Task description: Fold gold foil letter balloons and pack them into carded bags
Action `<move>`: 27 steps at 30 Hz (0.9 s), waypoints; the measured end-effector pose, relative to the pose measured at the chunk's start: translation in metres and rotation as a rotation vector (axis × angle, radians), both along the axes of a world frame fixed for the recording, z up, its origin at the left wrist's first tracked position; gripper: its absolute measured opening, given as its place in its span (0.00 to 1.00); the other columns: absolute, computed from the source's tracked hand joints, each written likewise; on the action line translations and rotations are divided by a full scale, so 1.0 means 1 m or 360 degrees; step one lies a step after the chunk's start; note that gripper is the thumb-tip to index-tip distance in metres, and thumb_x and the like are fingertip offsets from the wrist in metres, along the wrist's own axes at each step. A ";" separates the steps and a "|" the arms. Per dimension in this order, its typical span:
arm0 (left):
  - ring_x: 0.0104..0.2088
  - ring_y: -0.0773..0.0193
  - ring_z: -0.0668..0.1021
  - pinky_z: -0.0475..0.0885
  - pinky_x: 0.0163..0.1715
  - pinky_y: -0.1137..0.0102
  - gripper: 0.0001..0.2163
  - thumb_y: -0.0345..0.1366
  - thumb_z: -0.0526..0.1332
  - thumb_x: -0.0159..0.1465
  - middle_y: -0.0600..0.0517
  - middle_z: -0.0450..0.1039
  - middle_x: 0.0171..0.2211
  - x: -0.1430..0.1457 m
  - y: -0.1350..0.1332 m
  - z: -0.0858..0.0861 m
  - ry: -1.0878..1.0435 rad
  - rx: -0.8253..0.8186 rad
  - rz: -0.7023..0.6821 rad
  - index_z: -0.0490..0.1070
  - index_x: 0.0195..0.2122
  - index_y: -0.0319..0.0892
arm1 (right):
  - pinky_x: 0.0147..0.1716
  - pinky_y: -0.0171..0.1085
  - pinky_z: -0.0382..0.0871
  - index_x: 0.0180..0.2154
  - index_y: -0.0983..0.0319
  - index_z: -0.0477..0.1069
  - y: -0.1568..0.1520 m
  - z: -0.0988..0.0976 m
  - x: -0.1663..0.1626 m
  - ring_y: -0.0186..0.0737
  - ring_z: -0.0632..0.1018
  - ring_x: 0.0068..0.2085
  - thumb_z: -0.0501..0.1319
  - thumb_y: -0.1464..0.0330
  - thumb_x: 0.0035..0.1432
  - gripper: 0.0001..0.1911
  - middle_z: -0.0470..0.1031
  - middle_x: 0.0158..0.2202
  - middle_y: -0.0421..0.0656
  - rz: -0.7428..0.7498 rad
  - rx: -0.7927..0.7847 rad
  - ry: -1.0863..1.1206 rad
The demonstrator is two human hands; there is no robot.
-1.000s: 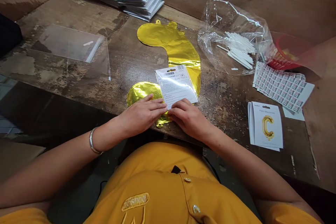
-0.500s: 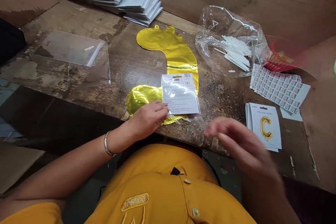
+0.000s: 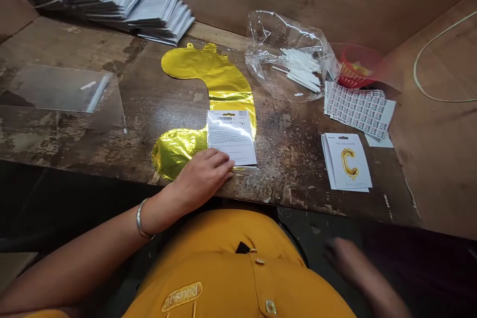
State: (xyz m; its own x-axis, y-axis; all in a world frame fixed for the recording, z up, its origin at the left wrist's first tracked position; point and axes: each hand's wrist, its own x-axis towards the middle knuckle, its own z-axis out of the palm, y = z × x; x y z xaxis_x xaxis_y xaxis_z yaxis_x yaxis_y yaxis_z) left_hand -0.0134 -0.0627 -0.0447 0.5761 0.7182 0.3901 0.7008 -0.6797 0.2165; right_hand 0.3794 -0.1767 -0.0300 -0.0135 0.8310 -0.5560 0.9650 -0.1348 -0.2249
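A flat gold foil balloon [image 3: 231,82], curved like a C, lies on the wooden table. On its lower part rests a white printed card in a clear sleeve [image 3: 231,134], with its text side up. My left hand [image 3: 204,174] lies over the sleeve's lower left edge and the balloon below, fingers together and laid on top. Below the table's front edge, off to the right, is my right hand [image 3: 345,256], dark and smeared by motion. Its fingers cannot be made out, nor whether anything is in them.
Stacks of white packets [image 3: 160,15] stand at the back left. Clear bags [image 3: 55,87] lie at left. A plastic bag [image 3: 261,54] with white sticks [image 3: 301,67], a red basket [image 3: 354,67], sticker sheets [image 3: 357,109] and C balloon cards [image 3: 348,161] sit at right.
My right hand has drawn back from beside the sleeve to below the table edge. My left hand has shifted onto the sleeve's lower edge. The view has turned to the right.
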 end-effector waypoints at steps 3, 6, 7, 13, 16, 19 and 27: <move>0.37 0.58 0.74 0.72 0.40 0.64 0.08 0.32 0.56 0.68 0.47 0.76 0.36 0.006 0.001 -0.008 -0.0119 -0.0022 0.0054 0.75 0.40 0.37 | 0.34 0.38 0.73 0.34 0.58 0.77 0.055 0.027 -0.044 0.43 0.80 0.33 0.59 0.63 0.61 0.10 0.80 0.33 0.44 0.0332 0.0282 0.0520; 0.37 0.59 0.74 0.72 0.39 0.65 0.08 0.32 0.56 0.68 0.47 0.76 0.36 0.006 0.001 -0.013 -0.0262 -0.0052 0.0086 0.75 0.38 0.38 | 0.51 0.45 0.69 0.44 0.58 0.75 0.113 0.032 -0.103 0.47 0.76 0.50 0.63 0.63 0.60 0.11 0.77 0.49 0.49 0.0659 0.0960 0.0763; 0.36 0.60 0.74 0.72 0.39 0.65 0.08 0.32 0.56 0.68 0.47 0.76 0.35 0.005 0.000 -0.013 -0.0290 -0.0061 0.0092 0.74 0.37 0.38 | 0.55 0.48 0.66 0.46 0.58 0.74 0.129 0.028 -0.121 0.49 0.72 0.55 0.65 0.63 0.57 0.15 0.73 0.54 0.50 0.0829 0.0976 0.0832; 0.34 0.61 0.74 0.71 0.37 0.67 0.07 0.31 0.58 0.67 0.50 0.74 0.31 0.003 0.003 -0.001 -0.0336 -0.0334 0.0245 0.72 0.32 0.39 | 0.48 0.46 0.69 0.30 0.60 0.72 0.168 -0.009 -0.165 0.45 0.75 0.47 0.65 0.67 0.57 0.06 0.78 0.45 0.47 0.0856 0.1068 0.0974; 0.34 0.59 0.74 0.71 0.35 0.66 0.04 0.33 0.62 0.64 0.47 0.72 0.34 -0.001 0.009 0.005 -0.0242 -0.0481 0.0599 0.71 0.36 0.38 | 0.44 0.44 0.70 0.25 0.60 0.68 0.164 -0.011 -0.168 0.44 0.76 0.42 0.65 0.69 0.57 0.09 0.79 0.38 0.46 0.0661 0.1118 0.0976; 0.42 0.54 0.75 0.72 0.41 0.62 0.23 0.37 0.67 0.59 0.40 0.70 0.45 -0.007 0.017 0.009 -0.0167 -0.0532 0.0907 0.65 0.53 0.34 | 0.42 0.43 0.69 0.27 0.59 0.66 0.160 -0.009 -0.175 0.44 0.75 0.40 0.62 0.71 0.57 0.08 0.77 0.35 0.45 0.0522 0.1156 0.0855; 0.34 0.58 0.78 0.70 0.33 0.69 0.34 0.37 0.69 0.54 0.51 0.77 0.35 -0.016 0.043 0.032 -0.0259 -0.1090 0.0957 0.57 0.60 0.40 | 0.39 0.42 0.67 0.35 0.59 0.63 0.156 -0.010 -0.189 0.45 0.72 0.37 0.61 0.69 0.53 0.07 0.72 0.34 0.44 0.0250 0.1190 0.0668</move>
